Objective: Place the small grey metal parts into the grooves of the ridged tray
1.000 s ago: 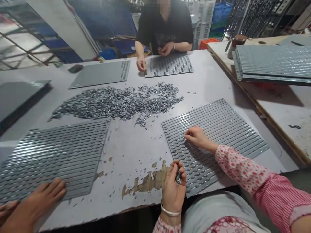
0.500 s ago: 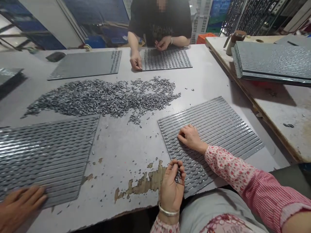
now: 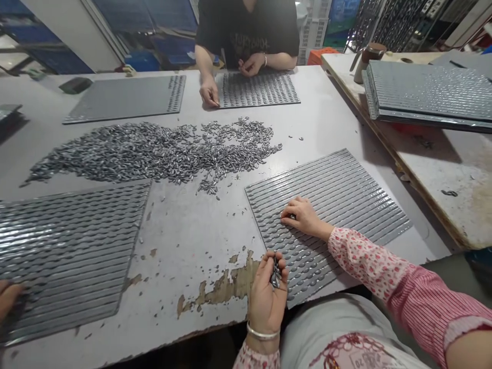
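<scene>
My left hand (image 3: 267, 297), wearing a silver bangle, is cupped low at the table's front edge. It is shut on a small bunch of silvery seed-shaped metal pieces (image 3: 275, 273). My right hand (image 3: 303, 215) rests curled on a grey grooved tray (image 3: 326, 205), fingertips in its ridges; I cannot tell if it holds a piece. A large heap of the same pieces (image 3: 154, 154) lies spread across the grey table (image 3: 184, 230) beyond both hands. Another grooved tray (image 3: 65, 256) lies to the left, with a co-worker's hand (image 3: 7, 300) at its edge.
Across the table, a co-worker's hands (image 3: 230, 77) work at a perforated tray (image 3: 257, 89), beside a plain grey tray (image 3: 125, 100). Stacked trays (image 3: 426, 89) and a brown jar (image 3: 372, 54) stand on a side bench (image 3: 442, 159) at right. The table's surface is peeling near my left hand.
The whole view has shifted, so the table appears higher and further left. The co-worker's hand at lower left has slid left, nearly leaving the frame. My hands keep their positions on the table.
</scene>
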Action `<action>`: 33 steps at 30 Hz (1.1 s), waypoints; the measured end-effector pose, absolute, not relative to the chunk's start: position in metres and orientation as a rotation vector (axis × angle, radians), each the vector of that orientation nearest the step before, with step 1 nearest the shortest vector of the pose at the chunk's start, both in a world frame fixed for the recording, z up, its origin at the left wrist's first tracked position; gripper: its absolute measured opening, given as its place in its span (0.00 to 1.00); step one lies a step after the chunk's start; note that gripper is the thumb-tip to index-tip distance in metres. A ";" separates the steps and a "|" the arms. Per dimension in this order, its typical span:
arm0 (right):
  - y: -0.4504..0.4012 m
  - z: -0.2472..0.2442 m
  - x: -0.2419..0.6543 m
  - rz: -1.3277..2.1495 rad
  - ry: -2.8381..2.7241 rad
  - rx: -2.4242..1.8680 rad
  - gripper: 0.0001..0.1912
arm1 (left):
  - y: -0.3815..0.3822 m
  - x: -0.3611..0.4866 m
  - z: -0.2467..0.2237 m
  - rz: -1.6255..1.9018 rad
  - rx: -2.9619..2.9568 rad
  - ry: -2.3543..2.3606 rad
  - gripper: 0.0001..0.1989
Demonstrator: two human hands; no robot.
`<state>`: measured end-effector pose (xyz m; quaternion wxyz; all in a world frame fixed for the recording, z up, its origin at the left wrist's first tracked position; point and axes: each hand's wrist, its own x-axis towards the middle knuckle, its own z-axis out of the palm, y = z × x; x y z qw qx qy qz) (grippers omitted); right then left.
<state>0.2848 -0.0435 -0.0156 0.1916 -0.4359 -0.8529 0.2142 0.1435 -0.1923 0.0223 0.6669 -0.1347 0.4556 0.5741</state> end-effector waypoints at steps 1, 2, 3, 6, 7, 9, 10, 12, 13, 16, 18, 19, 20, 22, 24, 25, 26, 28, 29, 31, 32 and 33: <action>-0.044 -0.015 0.284 0.592 -2.401 -1.233 0.07 | -0.192 0.144 0.022 1.297 -0.297 1.035 0.06; -0.044 -0.015 0.284 0.593 -2.401 -1.240 0.08 | -0.192 0.145 0.021 1.302 -0.286 1.038 0.05; -0.044 -0.015 0.283 0.605 -2.394 -1.244 0.08 | -0.192 0.145 0.021 1.309 -0.272 1.036 0.05; -0.042 -0.013 0.282 0.668 -2.333 -1.276 0.07 | -0.192 0.146 0.021 1.327 -0.244 1.011 0.05; -0.041 -0.013 0.282 0.675 -2.320 -1.292 0.06 | -0.192 0.147 0.021 1.327 -0.244 1.009 0.06; -0.040 -0.014 0.279 0.638 -2.323 -1.326 0.06 | -0.191 0.147 0.022 1.324 -0.254 1.024 0.06; -0.040 -0.014 0.278 0.606 -2.336 -1.340 0.07 | -0.191 0.147 0.022 1.323 -0.261 1.031 0.06; -0.039 -0.014 0.276 0.568 -2.362 -1.357 0.07 | -0.190 0.148 0.024 1.324 -0.269 1.030 0.06; -0.039 -0.013 0.276 0.576 -2.359 -1.359 0.08 | -0.190 0.149 0.025 1.325 -0.266 1.026 0.05; -0.047 -0.002 0.283 0.754 -2.271 -1.269 0.07 | -0.190 0.152 0.028 1.316 -0.242 1.044 0.06; -0.059 0.012 0.293 1.047 -2.213 -1.069 0.07 | -0.192 0.157 0.030 1.286 -0.206 1.065 0.08; -0.067 0.019 0.298 1.224 -2.198 -0.934 0.08 | -0.194 0.159 0.031 1.268 -0.188 1.070 0.10; -0.076 0.026 0.304 1.386 -2.187 -0.804 0.10 | -0.195 0.162 0.031 1.247 -0.172 1.069 0.11; -0.095 0.036 0.314 1.553 -2.165 -0.674 0.11 | -0.198 0.170 0.031 1.202 -0.152 1.057 0.13; -0.110 0.040 0.321 1.513 -2.148 -0.728 0.09 | -0.201 0.177 0.030 1.159 -0.147 1.043 0.14; -0.115 0.039 0.323 1.469 -2.148 -0.775 0.09 | -0.202 0.181 0.030 1.143 -0.144 1.036 0.14; -0.118 0.038 0.326 1.433 -2.152 -0.811 0.10 | -0.203 0.183 0.030 1.135 -0.144 1.033 0.14; -0.119 0.032 0.329 1.395 -2.158 -0.870 0.10 | -0.204 0.186 0.030 1.139 -0.152 1.036 0.12; -0.117 0.029 0.331 1.366 -2.160 -0.918 0.10 | -0.204 0.186 0.031 1.139 -0.165 1.044 0.12; -0.110 0.023 0.333 1.225 -2.188 -1.053 0.10 | -0.205 0.184 0.032 1.125 -0.186 1.061 0.12; -0.106 0.020 0.333 1.129 -2.222 -1.127 0.10 | -0.205 0.183 0.032 1.113 -0.192 1.066 0.13; -0.103 0.018 0.332 1.035 -2.272 -1.189 0.10 | -0.205 0.181 0.032 1.104 -0.194 1.066 0.13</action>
